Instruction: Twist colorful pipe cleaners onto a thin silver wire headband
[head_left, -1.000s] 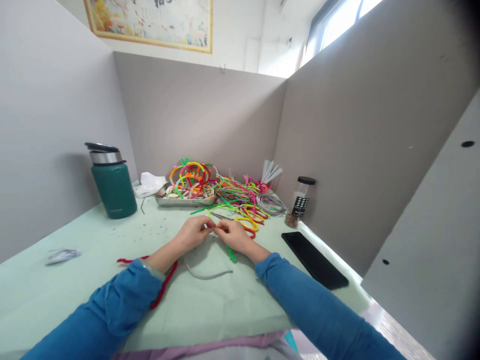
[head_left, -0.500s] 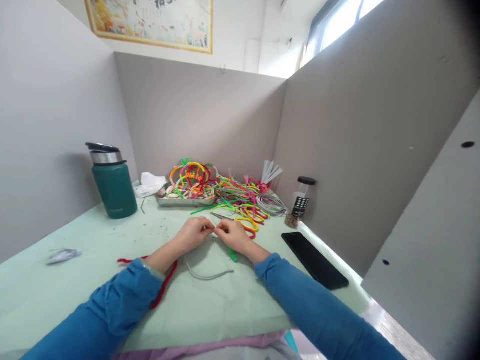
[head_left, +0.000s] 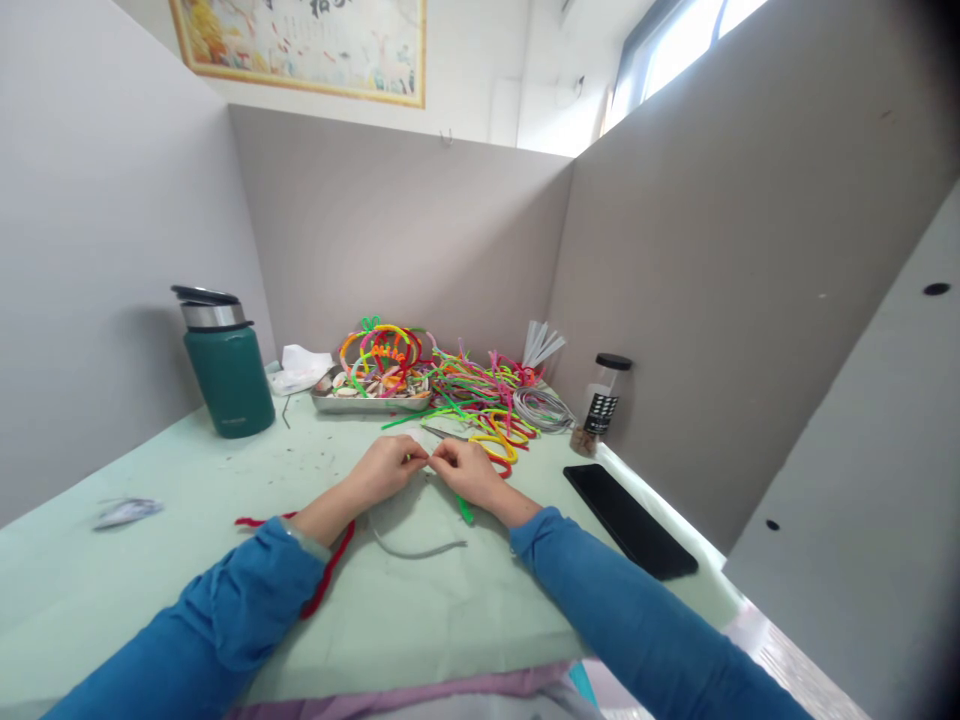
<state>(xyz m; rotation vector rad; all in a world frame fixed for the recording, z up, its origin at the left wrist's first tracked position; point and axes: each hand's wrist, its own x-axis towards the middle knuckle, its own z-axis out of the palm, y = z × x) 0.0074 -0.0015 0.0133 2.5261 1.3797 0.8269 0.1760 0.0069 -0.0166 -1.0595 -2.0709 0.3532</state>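
My left hand (head_left: 386,468) and my right hand (head_left: 466,469) meet fingertip to fingertip over the pale green table (head_left: 187,590). Both are closed in a pinch on a thin green pipe cleaner (head_left: 465,510), whose end sticks out below my right hand. A grey pipe cleaner (head_left: 416,549) lies curved on the table just under my hands. A red pipe cleaner (head_left: 326,565) runs beneath my left forearm.
A heap of coloured pipe cleaners (head_left: 480,400) and a metal tray (head_left: 371,402) sit at the back. A green flask (head_left: 225,365) stands at left, a small jar (head_left: 600,405) and black phone (head_left: 626,518) at right. Grey partition walls enclose the table.
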